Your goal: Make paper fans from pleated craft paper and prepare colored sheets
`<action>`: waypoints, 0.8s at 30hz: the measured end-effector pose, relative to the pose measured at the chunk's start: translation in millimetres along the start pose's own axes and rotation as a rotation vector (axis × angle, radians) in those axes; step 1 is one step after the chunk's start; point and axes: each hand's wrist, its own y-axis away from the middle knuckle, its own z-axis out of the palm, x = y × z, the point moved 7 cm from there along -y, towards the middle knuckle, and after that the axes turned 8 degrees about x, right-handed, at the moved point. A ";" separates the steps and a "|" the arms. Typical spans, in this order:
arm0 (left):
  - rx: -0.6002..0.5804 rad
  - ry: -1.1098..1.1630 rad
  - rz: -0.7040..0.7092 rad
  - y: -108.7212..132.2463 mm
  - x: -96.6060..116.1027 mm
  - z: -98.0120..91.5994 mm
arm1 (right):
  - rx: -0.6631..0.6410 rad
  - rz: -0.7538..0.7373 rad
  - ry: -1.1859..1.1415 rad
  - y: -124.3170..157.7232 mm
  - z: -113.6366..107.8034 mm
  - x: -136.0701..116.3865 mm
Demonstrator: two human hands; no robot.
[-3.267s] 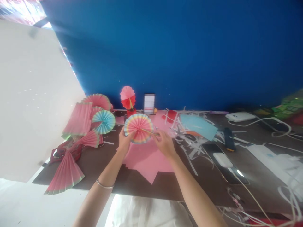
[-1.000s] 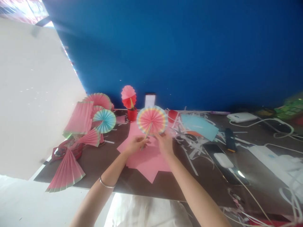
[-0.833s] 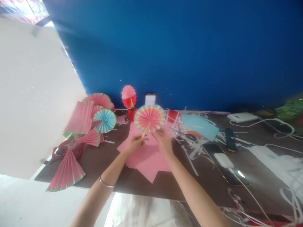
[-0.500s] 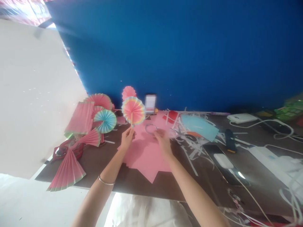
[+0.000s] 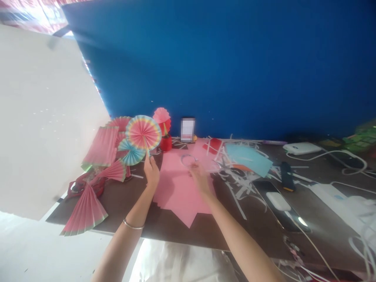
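Observation:
In my left hand (image 5: 152, 172) is a round pleated paper fan (image 5: 143, 133), pink with a yellow and pale blue rim. My closed fingers grip its stick, and the fan stands upright above the table. My right hand (image 5: 200, 178) hovers over or rests on the pink paper sheets (image 5: 179, 196), its fingers bent and blurred. A clear ring (image 5: 182, 159) that looks like a roll of tape lies at its fingertips. Whether those fingers grip the ring I cannot tell. Behind the held fan is a blue pleated fan (image 5: 132, 156), partly hidden.
Pink pleated fans (image 5: 85, 213) lie at the left. A red holder (image 5: 166, 143) bears another pink fan. White paper strips (image 5: 243, 184), scissors (image 5: 229, 169) and blue paper (image 5: 249, 158) lie right of the pink sheets. Farther right are a phone (image 5: 289, 223), cables and a power strip (image 5: 331, 199).
My left hand has moved left with the fan, which now shows larger and covers part of the blue fan. The red holder has come into sight. My right hand has shifted slightly.

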 end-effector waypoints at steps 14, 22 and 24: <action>-0.033 -0.238 0.156 2.7 0.9 10.6 | -0.045 -0.080 0.086 3.1 3.0 -0.8; -0.065 -0.184 0.207 10.8 7.1 13.4 | -0.043 -0.031 0.103 5.1 2.8 -0.6; -0.102 -0.170 0.207 13.7 8.5 16.6 | -0.049 -0.013 0.075 7.0 3.4 -5.3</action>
